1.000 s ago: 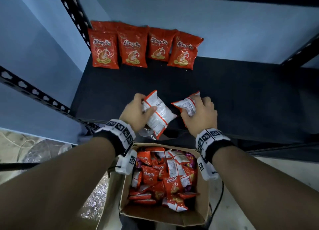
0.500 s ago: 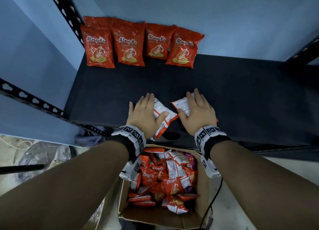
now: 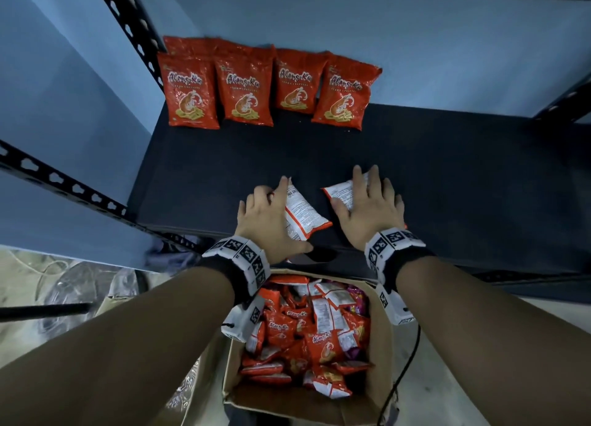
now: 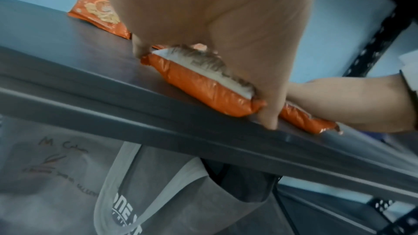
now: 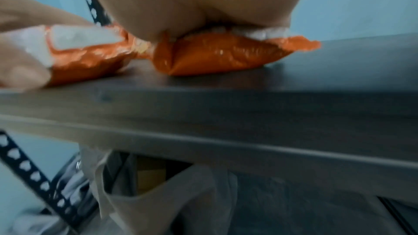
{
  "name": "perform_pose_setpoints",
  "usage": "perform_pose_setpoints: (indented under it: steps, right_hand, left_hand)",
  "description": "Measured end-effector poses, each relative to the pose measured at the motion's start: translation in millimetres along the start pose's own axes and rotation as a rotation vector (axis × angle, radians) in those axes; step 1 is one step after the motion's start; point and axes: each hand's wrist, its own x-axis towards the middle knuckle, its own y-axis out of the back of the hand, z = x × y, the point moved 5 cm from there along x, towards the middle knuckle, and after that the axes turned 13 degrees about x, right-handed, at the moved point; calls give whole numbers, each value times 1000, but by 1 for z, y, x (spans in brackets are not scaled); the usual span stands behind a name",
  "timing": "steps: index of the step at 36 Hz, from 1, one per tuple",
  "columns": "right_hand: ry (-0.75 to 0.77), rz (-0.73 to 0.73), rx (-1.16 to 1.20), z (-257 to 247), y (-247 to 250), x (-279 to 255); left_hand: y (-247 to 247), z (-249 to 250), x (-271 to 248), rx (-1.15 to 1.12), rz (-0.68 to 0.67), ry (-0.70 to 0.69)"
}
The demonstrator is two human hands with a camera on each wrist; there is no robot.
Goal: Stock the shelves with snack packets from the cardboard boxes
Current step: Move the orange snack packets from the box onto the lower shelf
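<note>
Two small orange-and-white snack packets lie flat near the front edge of the dark shelf (image 3: 447,176). My left hand (image 3: 267,213) presses down on the left packet (image 3: 302,211) with spread, straight fingers. My right hand (image 3: 371,208) lies flat on the right packet (image 3: 340,192) and covers most of it. The left wrist view shows the left packet (image 4: 203,81) under my palm, white side up. In the right wrist view the right packet (image 5: 221,54) is squeezed under my palm. Several red packets (image 3: 246,89) lean against the back wall. The cardboard box (image 3: 380,361) below holds several more packets.
Perforated black uprights (image 3: 134,32) frame the shelf at back left and right. A black crossbar (image 3: 64,182) runs along the left side. Bare shelf stretches to the right of the standing packets. Clear plastic wrap (image 3: 73,285) lies on the floor at left.
A second ago both hands gripped the packets, raised over the shelf's front edge. They have since laid them down, flattened their fingers and moved slightly deeper onto the shelf.
</note>
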Motion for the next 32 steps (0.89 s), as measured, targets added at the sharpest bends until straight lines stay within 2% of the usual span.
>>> perform_pose_setpoints:
  steps: [3,4,6,8,11,16,19,23,26,32]
  right_hand:
    - [36,51,85,-5,15,-4]
    - [93,81,121,-9,22,-8]
    - [238,40,187,-18,32,-15]
    - [341,-67,215,-27,36,-23]
    - [420,-168,225,-39,33,-33]
    - [532,-175,418,-55,28,-41]
    - [480,-178,483,-55,27,-39]
    - [320,-169,598,-46,25,-36]
    - [227,-150,652,-41,20,-36]
    - [140,-58,760,-42,14,-43]
  left_hand:
    - [9,-5,-3,-172,6,-19]
    - [13,-7,-3,-273,-23,-34]
    - [21,-12,-2,-419,-135,-56]
    - [27,-17,-1,-473,-247,-57]
    - [34,-17,-1,-532,-322,-56]
    - [43,-9,-7,-568,-409,-116]
    - [47,-13,-10,-684,-393,-71]
    - [44,-24,-13,-919,-317,41]
    - [42,-30,-16,-936,-284,70]
    - [28,-26,-22,-1077,-285,129]
